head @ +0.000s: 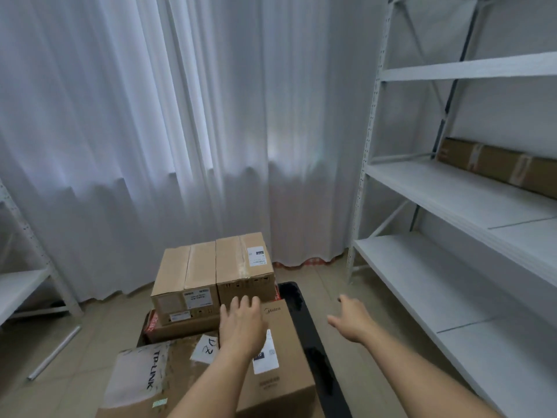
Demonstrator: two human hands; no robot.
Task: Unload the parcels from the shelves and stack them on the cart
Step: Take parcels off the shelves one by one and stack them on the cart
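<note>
Now the left hand point(241, 324) rests flat on the Midea parcel point(280, 372) at the cart's point(304, 327) right edge, the right hand point(351, 319) open and empty; square it flush before letting go.

tp-link on near-left parcel point(144, 375) | midea on near-right parcel point(283, 384) | handwritten dz on white label point(208, 348)

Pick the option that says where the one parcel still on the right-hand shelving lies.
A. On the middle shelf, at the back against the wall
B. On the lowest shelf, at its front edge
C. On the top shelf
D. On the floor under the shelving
A: the long brown parcel lies along the back of the middle shelf, while the shelf boards above and below it show no parcels.
</note>
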